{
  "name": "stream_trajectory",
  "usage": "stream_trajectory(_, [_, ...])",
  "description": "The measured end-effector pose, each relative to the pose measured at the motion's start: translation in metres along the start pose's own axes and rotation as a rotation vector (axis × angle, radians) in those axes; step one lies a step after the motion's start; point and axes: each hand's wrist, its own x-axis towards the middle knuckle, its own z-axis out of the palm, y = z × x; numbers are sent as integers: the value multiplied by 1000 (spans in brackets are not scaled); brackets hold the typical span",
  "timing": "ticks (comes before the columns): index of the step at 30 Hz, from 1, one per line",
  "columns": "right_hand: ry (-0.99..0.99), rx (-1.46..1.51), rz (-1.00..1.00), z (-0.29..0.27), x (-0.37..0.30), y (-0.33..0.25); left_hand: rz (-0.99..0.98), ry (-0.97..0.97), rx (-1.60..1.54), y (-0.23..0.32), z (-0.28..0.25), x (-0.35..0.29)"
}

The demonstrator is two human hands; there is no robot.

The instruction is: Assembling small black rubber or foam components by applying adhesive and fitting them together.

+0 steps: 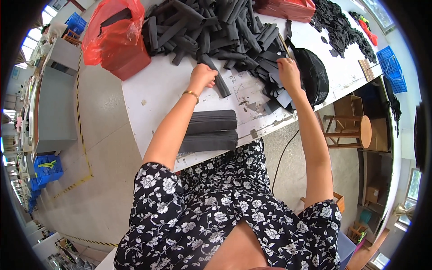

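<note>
The dark strip, just right of the left hand's curled fingertips, seems pinched; the right hand's grip cannot be told. Beyond the fingers, the heap could be dragged apart if the strip's far end is snagged.
</note>
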Motion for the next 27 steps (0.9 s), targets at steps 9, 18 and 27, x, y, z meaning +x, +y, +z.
stream_trajectory(9, [-311, -769, -501, 59, 17, 38, -6, 7, 352, 8, 13, -26])
stream_trajectory(18, [-89, -453, -367, -65, -8, -27, 86, -139, -732, 27, -27, -90])
stream_trajectory(27, [-157, 486, -338, -85, -69, -193, 213, -263, -1389, 26, 20, -177])
